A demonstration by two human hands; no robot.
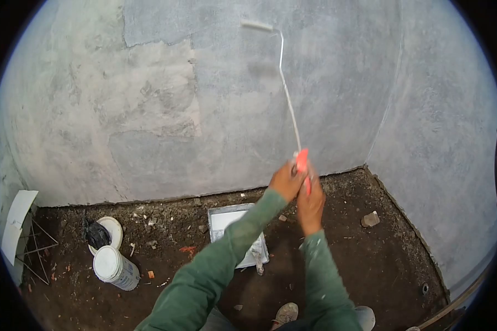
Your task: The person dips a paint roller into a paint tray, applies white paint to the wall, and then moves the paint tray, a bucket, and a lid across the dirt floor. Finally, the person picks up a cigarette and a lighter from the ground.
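Grey wall (336,99); white roller (257,26), bent rod (287,99), red hdl (302,160); L hand (285,182), R hand (312,205) closed round hdl.

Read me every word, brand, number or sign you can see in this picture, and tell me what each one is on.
No text is clear enough to quote.
White bucket: bluish print on its side, too small and blurred to read.
Roller's red handle and tray: no lettering I can make out.
Wall: no words or signs visible.
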